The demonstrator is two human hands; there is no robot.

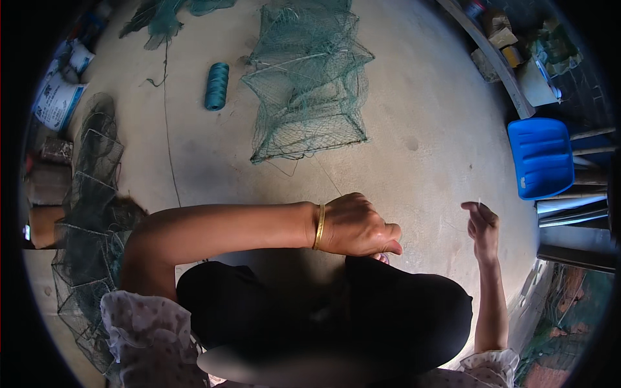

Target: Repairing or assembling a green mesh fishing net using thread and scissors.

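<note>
My left hand (pixel 362 226), with a gold bangle at the wrist, is closed above my dark-clad knees (pixel 414 304), thumb out at the right; what it holds is hidden. A thin thread (pixel 328 173) runs from beside it toward a folding green net trap (pixel 304 84) lying on the floor ahead. Farther right my right hand (pixel 484 226) is closed, a thin pale item, too small to name, at its fingertips, with a faint strand beside it.
A teal twine spool (pixel 217 86) lies on the pale floor (pixel 420 103). Dark nets (pixel 90 258) line the left, near containers (pixel 58 100). At right are a blue plastic seat (pixel 540 158), poles, a plank (pixel 485 55) and boxes. More green netting (pixel 187 8) lies at top left.
</note>
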